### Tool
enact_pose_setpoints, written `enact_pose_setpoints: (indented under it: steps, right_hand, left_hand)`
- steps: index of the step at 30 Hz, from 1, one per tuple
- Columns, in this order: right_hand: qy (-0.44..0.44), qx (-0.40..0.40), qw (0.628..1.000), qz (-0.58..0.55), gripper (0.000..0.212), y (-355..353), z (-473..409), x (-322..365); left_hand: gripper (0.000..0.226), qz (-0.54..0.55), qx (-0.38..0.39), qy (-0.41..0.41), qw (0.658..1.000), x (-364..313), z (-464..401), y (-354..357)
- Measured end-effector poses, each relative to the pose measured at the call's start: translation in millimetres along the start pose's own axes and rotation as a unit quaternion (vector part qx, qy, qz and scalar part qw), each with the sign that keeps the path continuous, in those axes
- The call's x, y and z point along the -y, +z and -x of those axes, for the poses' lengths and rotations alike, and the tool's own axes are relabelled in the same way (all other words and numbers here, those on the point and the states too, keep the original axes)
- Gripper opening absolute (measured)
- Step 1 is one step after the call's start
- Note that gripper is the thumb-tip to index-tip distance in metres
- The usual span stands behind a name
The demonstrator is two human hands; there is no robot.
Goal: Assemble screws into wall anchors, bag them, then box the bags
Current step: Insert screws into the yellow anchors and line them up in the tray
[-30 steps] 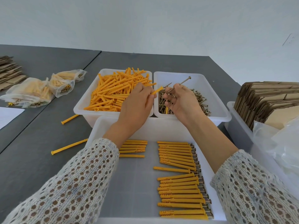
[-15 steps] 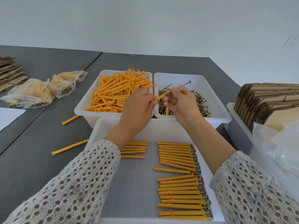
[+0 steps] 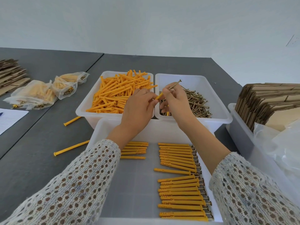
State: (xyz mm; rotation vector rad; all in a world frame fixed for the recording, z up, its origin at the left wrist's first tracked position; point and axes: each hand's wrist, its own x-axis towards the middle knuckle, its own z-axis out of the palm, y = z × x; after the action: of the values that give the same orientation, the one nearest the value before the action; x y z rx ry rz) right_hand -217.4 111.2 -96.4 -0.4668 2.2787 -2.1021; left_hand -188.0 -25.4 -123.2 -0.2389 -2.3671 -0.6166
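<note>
My left hand holds a yellow wall anchor by its body, tip pointing up and right. My right hand pinches a brass screw whose point sits at the anchor's open end. Both hands hover over the seam between the white bin of loose yellow anchors and the white bin of loose screws. In front of me a white tray holds rows of assembled anchors with screws and a short row of anchors by my left wrist.
Two loose anchors lie on the grey table left of the tray. Filled clear bags sit at the far left beside flat cardboard and a sheet of paper. A bin with folded cartons and plastic bags stands at the right.
The screw has come down from an upright tilt and slid toward the anchor's end. My hands have closed together over the bin seam.
</note>
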Motion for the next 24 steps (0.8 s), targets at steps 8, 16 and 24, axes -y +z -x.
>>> enact_pose_setpoints:
  steps: [8,16,24]
  right_hand:
    - [-0.077,0.016,0.987,0.138,0.010,13,3,-8]
    - [-0.129,0.013,0.985,0.116,0.017,20,-1,-7]
    - [-0.008,0.130,0.991,0.008,0.017,9,4,4]
  left_hand:
    - [0.019,0.221,-0.049,-0.119,0.967,-2,-8,-13]
    - [0.027,0.363,0.058,-0.180,0.912,4,-14,-25]
    - [0.032,0.437,0.141,-0.206,0.864,15,-16,-26]
